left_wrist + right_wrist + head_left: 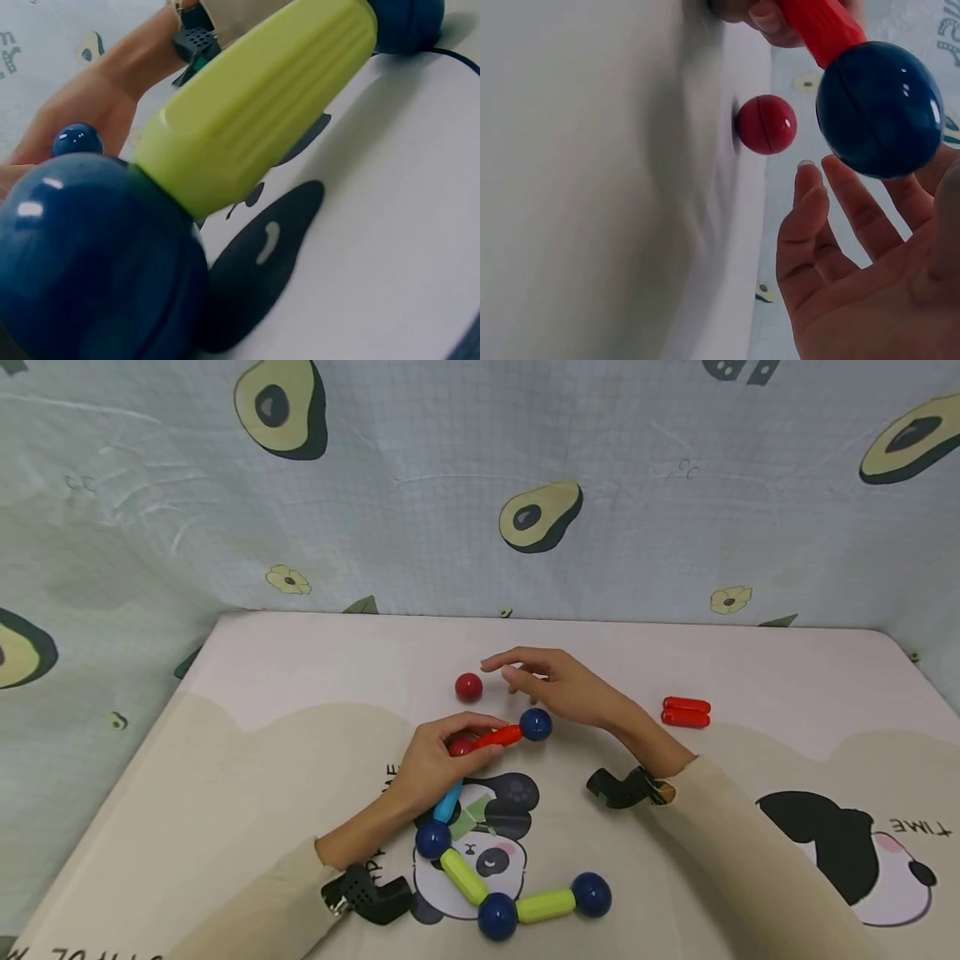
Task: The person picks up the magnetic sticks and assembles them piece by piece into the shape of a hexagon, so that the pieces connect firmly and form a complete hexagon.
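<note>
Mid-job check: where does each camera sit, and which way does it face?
Head: worn on the head, facing forward and down at the table; left hand, right hand and sleeves show.
Left wrist: on that wrist, facing a close lime rod and blue balls; the right hand shows behind.
Right wrist: on that wrist, facing the right palm, a red rod and loose red ball; part of the left hand shows.
Shared: head and right wrist both show that loose red ball.

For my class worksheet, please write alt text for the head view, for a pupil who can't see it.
A person's left grip holds a red ball and red rod with a blue ball on the end; the empty right grip hovers near a loose red ball. Linked blue balls and lime rods lie nearer the viewer; two red rods lie right.
</note>
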`<control>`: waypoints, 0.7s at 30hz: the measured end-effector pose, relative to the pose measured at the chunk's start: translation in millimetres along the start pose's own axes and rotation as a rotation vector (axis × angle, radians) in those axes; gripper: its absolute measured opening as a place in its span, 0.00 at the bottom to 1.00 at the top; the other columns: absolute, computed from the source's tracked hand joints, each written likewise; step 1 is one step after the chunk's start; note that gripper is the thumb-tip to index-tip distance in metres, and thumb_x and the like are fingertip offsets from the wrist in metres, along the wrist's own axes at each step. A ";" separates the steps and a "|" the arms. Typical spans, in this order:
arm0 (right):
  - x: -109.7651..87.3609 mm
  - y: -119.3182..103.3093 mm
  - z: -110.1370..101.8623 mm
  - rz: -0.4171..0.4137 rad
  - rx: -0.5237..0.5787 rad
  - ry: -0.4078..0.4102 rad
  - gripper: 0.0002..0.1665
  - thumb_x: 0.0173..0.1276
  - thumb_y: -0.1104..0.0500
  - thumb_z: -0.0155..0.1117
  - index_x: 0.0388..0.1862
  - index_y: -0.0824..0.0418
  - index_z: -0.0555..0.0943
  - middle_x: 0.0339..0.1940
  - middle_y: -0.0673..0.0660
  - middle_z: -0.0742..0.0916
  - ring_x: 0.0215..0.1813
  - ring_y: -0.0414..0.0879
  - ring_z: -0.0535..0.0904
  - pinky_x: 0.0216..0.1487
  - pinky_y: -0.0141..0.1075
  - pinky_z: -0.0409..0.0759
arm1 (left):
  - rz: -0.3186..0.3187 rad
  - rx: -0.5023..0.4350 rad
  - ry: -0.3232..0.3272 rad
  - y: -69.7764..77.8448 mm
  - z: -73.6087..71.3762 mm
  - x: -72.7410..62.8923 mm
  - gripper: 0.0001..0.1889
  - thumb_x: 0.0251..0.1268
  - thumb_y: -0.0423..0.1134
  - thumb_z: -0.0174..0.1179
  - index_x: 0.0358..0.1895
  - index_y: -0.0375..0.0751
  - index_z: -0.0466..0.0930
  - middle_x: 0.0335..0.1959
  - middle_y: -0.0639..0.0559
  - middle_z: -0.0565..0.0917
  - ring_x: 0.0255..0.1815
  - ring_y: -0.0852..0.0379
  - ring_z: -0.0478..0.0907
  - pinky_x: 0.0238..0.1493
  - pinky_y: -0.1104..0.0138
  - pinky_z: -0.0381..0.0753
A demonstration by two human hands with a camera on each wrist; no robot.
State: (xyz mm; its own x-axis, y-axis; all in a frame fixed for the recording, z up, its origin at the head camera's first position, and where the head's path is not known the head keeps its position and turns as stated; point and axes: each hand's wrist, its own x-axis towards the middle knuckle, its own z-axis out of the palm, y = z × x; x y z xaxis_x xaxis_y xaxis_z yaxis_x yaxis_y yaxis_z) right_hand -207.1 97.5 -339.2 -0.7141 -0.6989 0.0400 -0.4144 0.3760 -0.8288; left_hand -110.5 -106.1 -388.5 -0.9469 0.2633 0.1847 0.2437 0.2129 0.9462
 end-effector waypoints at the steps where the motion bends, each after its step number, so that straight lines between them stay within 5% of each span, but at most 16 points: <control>1: 3.1 -0.4 1.4 0.001 0.005 -0.014 0.18 0.76 0.54 0.50 0.61 0.52 0.77 0.60 0.50 0.79 0.48 0.51 0.77 0.47 0.44 0.77 | 0.001 -0.001 0.001 0.2 -0.1 -0.2 0.14 0.59 0.37 0.67 0.50 0.43 0.83 0.44 0.53 0.84 0.43 0.54 0.77 0.40 0.65 0.77; 10: 7.4 9.6 -1.5 0.019 -0.085 0.029 0.18 0.75 0.52 0.52 0.60 0.49 0.78 0.61 0.46 0.78 0.57 0.48 0.74 0.53 0.45 0.75 | -0.009 -0.025 0.004 -0.2 0.0 -1.1 0.14 0.60 0.36 0.66 0.50 0.41 0.83 0.46 0.51 0.84 0.45 0.53 0.76 0.43 0.64 0.77; 16: -23.8 18.9 -15.0 0.035 -0.197 0.080 0.18 0.72 0.54 0.57 0.60 0.47 0.78 0.62 0.45 0.77 0.53 0.45 0.74 0.49 0.43 0.77 | -0.008 -0.012 -0.004 -0.8 0.7 -0.5 0.15 0.60 0.37 0.67 0.50 0.43 0.83 0.47 0.52 0.84 0.45 0.53 0.77 0.42 0.63 0.78; 21: -55.4 25.7 -29.1 -0.043 -0.260 0.146 0.19 0.70 0.57 0.61 0.59 0.50 0.78 0.59 0.47 0.79 0.47 0.41 0.75 0.45 0.39 0.78 | -0.022 0.019 0.002 0.4 0.3 -0.4 0.15 0.59 0.38 0.67 0.51 0.45 0.83 0.47 0.54 0.83 0.48 0.54 0.75 0.44 0.62 0.77</control>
State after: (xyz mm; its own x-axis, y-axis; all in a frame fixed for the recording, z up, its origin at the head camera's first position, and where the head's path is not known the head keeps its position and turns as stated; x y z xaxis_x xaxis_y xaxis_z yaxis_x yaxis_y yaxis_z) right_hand -194.5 163.5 -346.4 -0.7585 -0.6298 0.1671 -0.5629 0.5042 -0.6549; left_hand -110.0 -105.9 -388.3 -0.9524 0.2566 0.1648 0.2272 0.2365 0.9447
